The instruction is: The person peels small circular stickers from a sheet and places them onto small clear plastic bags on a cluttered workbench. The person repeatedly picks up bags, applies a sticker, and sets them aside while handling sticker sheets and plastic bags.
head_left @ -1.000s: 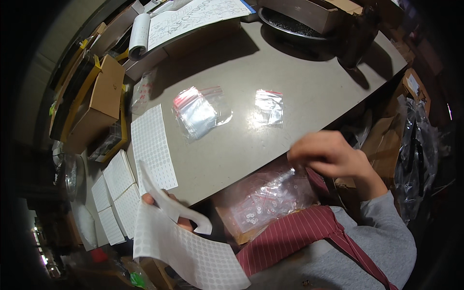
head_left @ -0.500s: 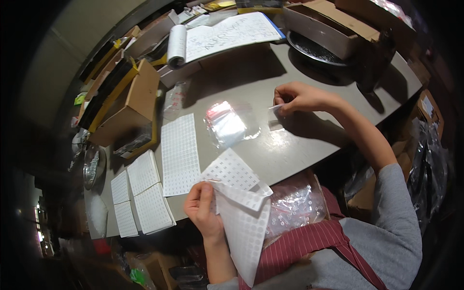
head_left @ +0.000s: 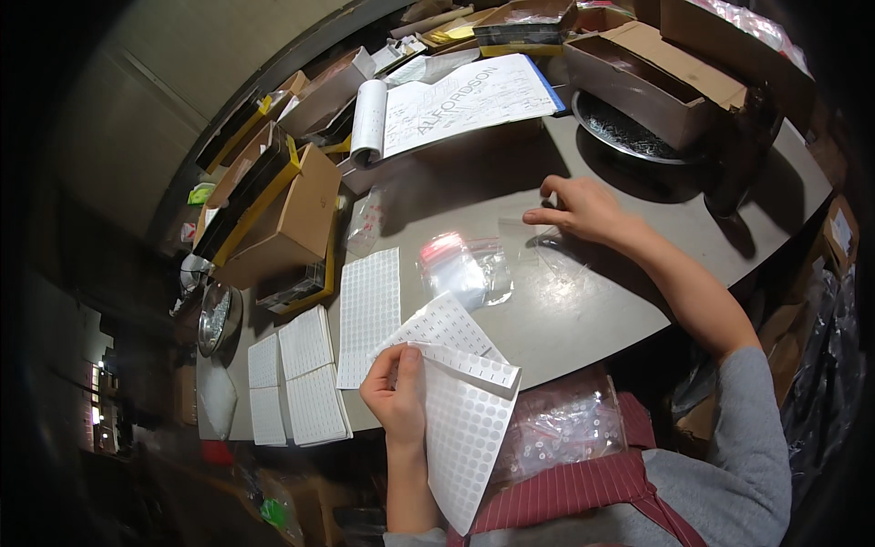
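Note:
My left hand (head_left: 396,392) pinches a white sheet of round stickers (head_left: 467,415) at its folded upper edge; the sheet hangs down over my lap. Behind the fold, a part with small printed marks (head_left: 440,330) rests over the table's front edge. Above the table at the right, my right hand (head_left: 583,211) has its thumb and fingers apart with nothing between them. A small clear plastic bag (head_left: 558,253) lies just below it. Left of that bag is a pile of clear zip bags (head_left: 460,272). Another sticker sheet (head_left: 369,314) lies flat left of the pile.
Stacks of sticker sheets (head_left: 310,383) lie at the left. Cardboard boxes (head_left: 283,223) stand behind them. A pad of paper (head_left: 456,105) is at the back, near a metal bowl of small dark parts (head_left: 629,132). Filled clear bags (head_left: 574,428) sit before my lap.
My right hand has let go of the small clear bag and its fingers have spread. The sticker sheet in my left hand has swung flatter. The whole view has shifted slightly.

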{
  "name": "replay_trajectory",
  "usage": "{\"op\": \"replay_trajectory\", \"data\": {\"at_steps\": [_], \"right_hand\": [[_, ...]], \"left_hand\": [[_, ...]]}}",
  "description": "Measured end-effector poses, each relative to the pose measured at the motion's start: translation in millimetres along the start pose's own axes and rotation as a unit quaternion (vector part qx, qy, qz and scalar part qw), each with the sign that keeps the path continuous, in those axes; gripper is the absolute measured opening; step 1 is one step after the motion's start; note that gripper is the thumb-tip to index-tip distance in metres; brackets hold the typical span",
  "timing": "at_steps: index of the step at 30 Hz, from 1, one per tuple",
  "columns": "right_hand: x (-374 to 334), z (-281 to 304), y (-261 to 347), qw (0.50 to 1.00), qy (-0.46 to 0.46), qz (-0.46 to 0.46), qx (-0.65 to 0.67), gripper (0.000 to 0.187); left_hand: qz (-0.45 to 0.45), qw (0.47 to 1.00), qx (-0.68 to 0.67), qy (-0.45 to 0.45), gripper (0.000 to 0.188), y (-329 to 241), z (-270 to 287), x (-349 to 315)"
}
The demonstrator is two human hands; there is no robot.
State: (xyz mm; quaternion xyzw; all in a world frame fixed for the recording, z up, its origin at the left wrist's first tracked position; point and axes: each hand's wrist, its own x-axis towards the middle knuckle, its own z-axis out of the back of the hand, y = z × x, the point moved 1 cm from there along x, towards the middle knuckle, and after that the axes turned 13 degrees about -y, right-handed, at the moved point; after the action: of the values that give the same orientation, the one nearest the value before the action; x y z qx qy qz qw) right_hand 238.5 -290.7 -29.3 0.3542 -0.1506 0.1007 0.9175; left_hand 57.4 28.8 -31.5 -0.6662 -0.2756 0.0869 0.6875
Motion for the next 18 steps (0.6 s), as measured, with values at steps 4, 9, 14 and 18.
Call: {"op": "replay_trajectory", "data": {"at_steps": [4,9,14,18], "right_hand": [[7,21,-32,0.966,-0.182,0.146,-0.110,0.062],[-23,25,34,0.952,-0.134,0.129,0.243,0.032],[-92,29,110,0.910,-0.059,0.351,0.212,0.065],[-113,18,118,0.909,-0.114,0.376,0.139,0.048]], "left_hand": [[-0.094,0.994,0.049,-0.030,0.017,-10,-12,9],[-0.098,0.993,0.037,-0.055,0.017,-37,-16,11],[-0.138,0.988,0.061,-0.035,0.017,-48,-18,8],[-0.046,0.997,-0.054,0.002,0.016,-56,-16,-8]]}}
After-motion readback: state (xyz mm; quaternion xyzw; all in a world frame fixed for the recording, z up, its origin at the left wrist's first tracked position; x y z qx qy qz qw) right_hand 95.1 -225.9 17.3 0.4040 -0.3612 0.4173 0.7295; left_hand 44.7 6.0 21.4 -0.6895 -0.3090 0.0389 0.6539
